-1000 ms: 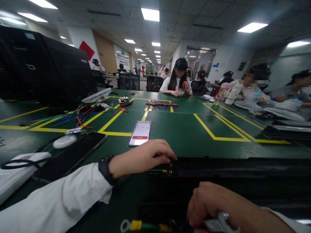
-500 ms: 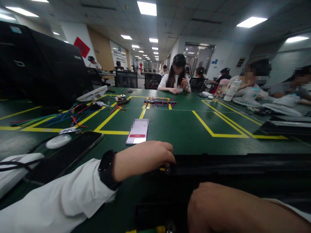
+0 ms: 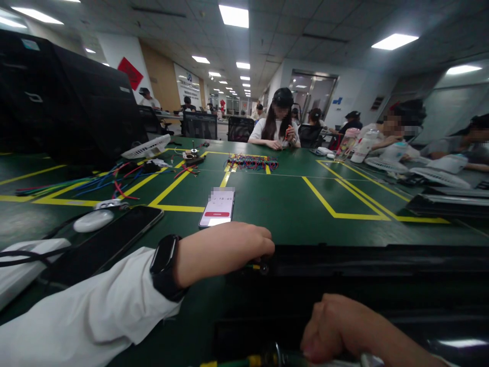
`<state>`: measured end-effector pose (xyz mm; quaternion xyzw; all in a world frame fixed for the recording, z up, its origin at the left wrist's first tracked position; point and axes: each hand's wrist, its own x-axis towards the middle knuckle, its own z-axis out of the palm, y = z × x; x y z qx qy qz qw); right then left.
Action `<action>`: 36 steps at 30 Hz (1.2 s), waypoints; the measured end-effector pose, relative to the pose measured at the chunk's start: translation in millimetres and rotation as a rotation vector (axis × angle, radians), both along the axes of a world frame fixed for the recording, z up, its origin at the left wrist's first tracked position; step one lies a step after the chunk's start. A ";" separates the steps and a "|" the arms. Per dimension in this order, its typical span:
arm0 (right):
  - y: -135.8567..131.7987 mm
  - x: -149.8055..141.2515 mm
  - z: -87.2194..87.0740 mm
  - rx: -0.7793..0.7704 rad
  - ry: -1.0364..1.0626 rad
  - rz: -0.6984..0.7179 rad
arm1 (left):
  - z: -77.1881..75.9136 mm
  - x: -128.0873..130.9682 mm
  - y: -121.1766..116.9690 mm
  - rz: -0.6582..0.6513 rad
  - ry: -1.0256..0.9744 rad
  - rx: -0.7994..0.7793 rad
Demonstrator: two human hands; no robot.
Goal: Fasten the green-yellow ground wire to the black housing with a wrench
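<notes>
My left hand (image 3: 229,247), a black band on its wrist, rests closed at the left end of a long black part (image 3: 367,260). Its fingertips curl down out of sight; what they grip there cannot be made out. Just under them shows a short yellow-green wire (image 3: 255,266) with a dark round end. Lower right, my right hand (image 3: 332,326) is closed, seemingly around a silvery bar-like tool (image 3: 370,360) that the bottom edge cuts off. Left of that fist lies another yellow-green wire (image 3: 244,362) beside a shiny metal end.
A lit phone (image 3: 217,208) lies beyond my left hand. To the left are a dark phone (image 3: 110,244), a white mouse (image 3: 93,221), loose coloured wires (image 3: 95,183) and a large black case (image 3: 76,102). A person (image 3: 280,122) sits opposite, behind bundled wires (image 3: 252,162).
My right hand has shifted slightly right and down, and the silvery tool and shiny metal end show more below it. My left hand has stayed in place.
</notes>
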<state>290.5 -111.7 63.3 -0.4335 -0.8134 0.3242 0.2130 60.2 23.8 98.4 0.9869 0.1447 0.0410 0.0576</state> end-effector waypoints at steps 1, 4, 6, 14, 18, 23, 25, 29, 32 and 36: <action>0.4 -0.2 0.9 -0.009 -0.004 -0.012 | -0.4 -0.1 -0.1 -0.003 0.002 0.005; 2.3 -0.9 7.9 -0.003 -0.003 -0.015 | -3.1 -0.4 0.3 -0.011 0.008 0.022; 4.9 -3.2 13.8 0.015 -0.039 0.005 | -5.3 -0.8 1.1 -0.013 0.007 0.035; 17.3 -26.5 26.7 0.002 -0.258 0.142 | -9.1 -2.7 1.2 -0.034 -0.033 0.042; 12.4 -27.0 38.6 0.046 -0.281 0.133 | -12.1 -2.6 1.1 -0.030 -0.078 0.014; 13.1 -26.8 57.5 0.000 -0.219 0.075 | -18.2 -5.0 3.8 -0.039 -0.142 -0.054; 15.4 -27.8 60.6 -0.025 -0.218 0.073 | -20.0 -6.7 5.0 -0.044 -0.147 -0.068; 18.9 -25.3 60.6 -0.059 -0.239 0.085 | -20.3 -8.7 6.0 -0.047 -0.134 -0.077; 22.6 -22.5 60.4 -0.078 -0.268 0.148 | -18.2 -8.7 4.7 -0.047 -0.125 -0.063; 23.7 -18.3 60.2 -0.070 -0.216 0.237 | -14.1 -8.7 2.3 -0.045 -0.092 -0.013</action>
